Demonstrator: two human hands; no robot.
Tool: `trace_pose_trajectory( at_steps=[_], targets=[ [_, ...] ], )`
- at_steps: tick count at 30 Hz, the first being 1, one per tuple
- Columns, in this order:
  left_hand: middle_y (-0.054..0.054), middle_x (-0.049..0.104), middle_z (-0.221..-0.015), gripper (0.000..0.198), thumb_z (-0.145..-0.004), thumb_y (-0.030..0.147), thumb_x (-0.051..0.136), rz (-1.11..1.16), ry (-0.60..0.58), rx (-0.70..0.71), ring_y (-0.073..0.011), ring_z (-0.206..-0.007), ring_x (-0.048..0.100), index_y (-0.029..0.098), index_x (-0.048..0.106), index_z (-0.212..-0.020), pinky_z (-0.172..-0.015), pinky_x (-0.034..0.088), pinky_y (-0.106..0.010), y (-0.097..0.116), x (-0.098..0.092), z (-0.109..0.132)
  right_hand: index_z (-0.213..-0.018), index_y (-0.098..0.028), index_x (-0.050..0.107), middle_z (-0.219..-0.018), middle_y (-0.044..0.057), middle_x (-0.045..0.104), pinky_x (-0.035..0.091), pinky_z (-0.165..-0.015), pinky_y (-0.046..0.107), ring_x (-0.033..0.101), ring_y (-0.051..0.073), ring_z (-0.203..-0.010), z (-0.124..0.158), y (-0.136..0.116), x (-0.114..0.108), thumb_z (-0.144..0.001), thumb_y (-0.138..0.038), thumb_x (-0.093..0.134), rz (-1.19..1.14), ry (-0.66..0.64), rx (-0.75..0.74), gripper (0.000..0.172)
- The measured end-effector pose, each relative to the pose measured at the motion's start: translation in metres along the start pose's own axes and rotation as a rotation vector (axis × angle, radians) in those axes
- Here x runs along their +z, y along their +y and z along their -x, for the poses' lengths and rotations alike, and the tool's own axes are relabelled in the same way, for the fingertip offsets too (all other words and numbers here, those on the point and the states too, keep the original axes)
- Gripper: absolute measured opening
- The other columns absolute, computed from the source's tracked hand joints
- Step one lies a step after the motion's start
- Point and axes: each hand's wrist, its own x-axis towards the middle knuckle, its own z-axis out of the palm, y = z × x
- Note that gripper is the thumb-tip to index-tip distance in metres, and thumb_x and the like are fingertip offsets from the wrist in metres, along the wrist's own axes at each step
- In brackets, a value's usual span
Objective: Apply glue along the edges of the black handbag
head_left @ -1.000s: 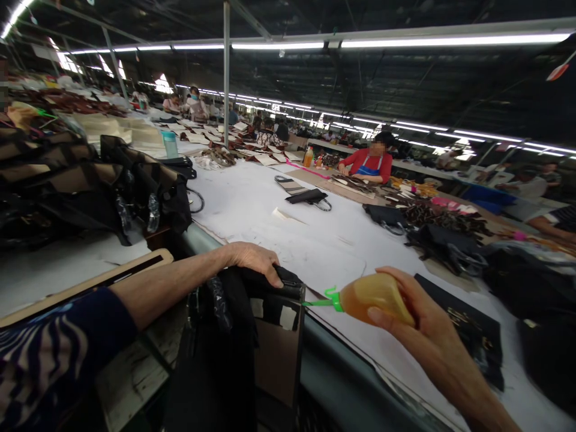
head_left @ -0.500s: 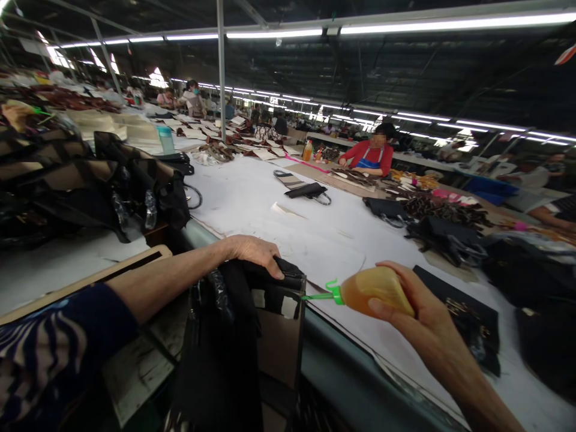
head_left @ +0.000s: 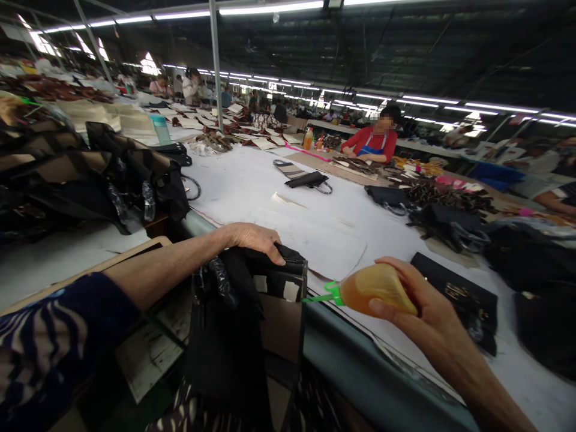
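Note:
My left hand (head_left: 258,239) is closed over the top edge of a black bag piece (head_left: 229,336), thumb on the near side. The piece hangs at the table's front edge, its taupe inner face and two white patches showing. In my right hand (head_left: 416,306) is a squeeze bottle (head_left: 375,289) of amber liquid, tipped on its side. The bottle's green nozzle points left, and its tip is at the bag piece's right edge, just below the white patch. Whether the tip touches the edge I cannot tell.
A white-topped table (head_left: 234,186) stretches ahead. Black bags are heaped at the left (head_left: 148,180), and a black panel with metal fittings (head_left: 454,300) lies at the right. A striped bag piece (head_left: 303,178) lies mid-table. Across it sits a person in red (head_left: 371,144).
The nozzle tip has shifted slightly down along the bag piece's right edge. My view has tilted a little. Both hands keep their holds.

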Motion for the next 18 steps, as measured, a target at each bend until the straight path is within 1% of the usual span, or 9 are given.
trace_pose_trajectory(
  at_steps=[3,7,11,15,18],
  targets=[
    [-0.004,0.067,-0.073,0.034,-0.064,0.044,0.062,0.022,-0.008,0.009,-0.0154,-0.060,0.055,0.013,0.068,-0.076,-0.055,0.044,-0.025,-0.002,0.000,-0.001,-0.115,-0.024,0.048,-0.101,0.002,0.060,0.045,-0.075,0.030,0.056,0.025,-0.090,0.001,0.003,0.001,-0.072,-0.053,0.062,0.018,-0.008,-0.017,0.054],
    [-0.004,0.066,-0.071,0.034,-0.063,0.044,0.062,0.025,0.000,0.012,-0.0148,-0.059,0.054,0.013,0.068,-0.075,-0.056,0.043,-0.025,-0.002,0.000,-0.002,-0.116,-0.027,0.048,-0.103,0.000,0.059,0.044,-0.078,0.028,0.055,0.023,-0.091,0.004,0.008,0.003,-0.073,-0.052,0.063,0.031,-0.021,-0.037,0.052],
    [-0.003,0.066,-0.072,0.034,-0.064,0.043,0.061,0.011,0.009,0.000,-0.0141,-0.061,0.054,0.012,0.068,-0.077,-0.056,0.043,-0.023,-0.001,-0.001,-0.001,-0.118,-0.027,0.047,-0.105,0.000,0.059,0.044,-0.078,0.028,0.056,0.023,-0.091,0.010,0.010,0.004,-0.075,-0.052,0.061,0.049,-0.050,-0.023,0.052],
    [-0.003,0.066,-0.070,0.036,-0.064,0.044,0.061,0.062,-0.022,-0.002,-0.0136,-0.059,0.054,0.012,0.067,-0.078,-0.057,0.043,-0.023,-0.003,-0.001,-0.002,-0.119,-0.027,0.046,-0.106,0.000,0.059,0.044,-0.080,0.029,0.056,0.023,-0.092,0.017,0.011,0.006,-0.075,-0.053,0.060,0.055,-0.078,-0.014,0.052],
    [-0.004,0.067,-0.072,0.037,-0.064,0.045,0.061,0.058,-0.020,-0.006,-0.0145,-0.060,0.054,0.012,0.067,-0.081,-0.058,0.043,-0.024,-0.003,-0.002,-0.002,-0.119,-0.027,0.046,-0.103,0.000,0.060,0.045,-0.076,0.028,0.057,0.023,-0.088,0.020,0.010,0.008,-0.076,-0.053,0.059,0.063,-0.098,0.007,0.052]
  ],
)
